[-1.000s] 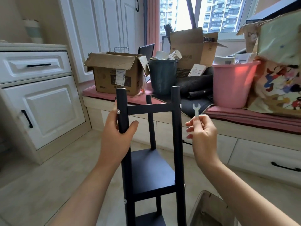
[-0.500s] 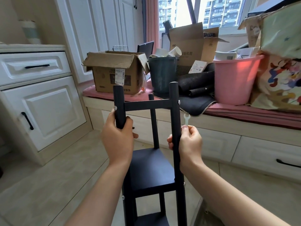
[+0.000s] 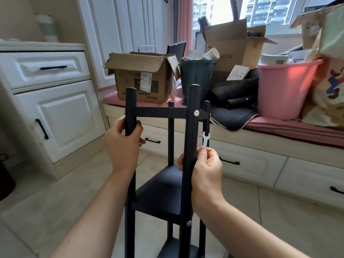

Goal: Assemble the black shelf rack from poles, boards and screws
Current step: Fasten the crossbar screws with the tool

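Observation:
The black shelf rack (image 3: 163,190) stands upright on the floor in front of me, with several round poles, a top board seen edge-on and lower boards. My left hand (image 3: 122,144) grips the near left pole (image 3: 130,108) just below the top board. My right hand (image 3: 203,170) curls round the near right pole (image 3: 191,138) lower down and also holds a small white wrench (image 3: 205,139), which sticks up above the fingers. A silver screw head (image 3: 196,113) shows at the top joint of that pole, another screw (image 3: 188,223) lower down.
A window bench with a pink cushion (image 3: 297,127) runs behind the rack, loaded with a cardboard box (image 3: 143,81), a dark bin (image 3: 196,79) and a pink bucket (image 3: 284,88). White drawers (image 3: 247,162) sit under the bench. A white cabinet (image 3: 48,108) stands at left. Beige tiled floor lies around the rack.
My right hand came down from the air with the wrench and took hold of the near right pole. The rack has turned a little, so the far right pole now shows.

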Demonstrator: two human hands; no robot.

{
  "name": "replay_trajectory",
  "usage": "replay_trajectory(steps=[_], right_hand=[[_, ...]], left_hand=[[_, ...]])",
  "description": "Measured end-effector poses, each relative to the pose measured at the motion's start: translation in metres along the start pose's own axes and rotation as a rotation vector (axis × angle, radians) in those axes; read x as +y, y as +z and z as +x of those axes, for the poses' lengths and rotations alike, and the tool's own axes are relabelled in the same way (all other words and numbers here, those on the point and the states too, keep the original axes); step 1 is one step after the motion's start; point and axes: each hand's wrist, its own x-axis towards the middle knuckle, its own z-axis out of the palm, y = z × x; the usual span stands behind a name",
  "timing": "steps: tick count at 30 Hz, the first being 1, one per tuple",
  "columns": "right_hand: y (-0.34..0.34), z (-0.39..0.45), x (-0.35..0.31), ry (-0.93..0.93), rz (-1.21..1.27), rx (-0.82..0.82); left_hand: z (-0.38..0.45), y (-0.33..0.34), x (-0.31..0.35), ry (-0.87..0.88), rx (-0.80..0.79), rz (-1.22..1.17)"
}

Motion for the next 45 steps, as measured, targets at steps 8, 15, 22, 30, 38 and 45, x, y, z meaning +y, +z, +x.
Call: replay_trajectory(steps=[8,15,22,30,38,45], right_hand=[[0.021,-0.003,0.007,-0.045,-0.011,-0.079],[0.032,-0.006,0.003,-0.031,-0.027,-0.128],[0.037,-0.009,0.002,-0.028,-0.033,-0.144],[0.021,0.011,0.012,0.063,-0.133,-0.115],[-0.003,0.037,0.003,-0.114,-0.352,-0.116],[-0.012,0.044,-0.003,-0.201,-0.474,-0.142]], left_hand=[[0.002,-0.013,0.005,-0.066,0.023,0.091],[-0.031,-0.004,0.044,0.224,-0.034,0.097],[-0.041,0.005,0.047,0.007,-0.281,-0.004],[-0.040,0.004,0.041,-0.052,-0.358,-0.136],[-0.051,0.014,0.034,-0.151,-0.424,-0.375],[-0.055,0.016,0.032,-0.160,-0.412,-0.461]])
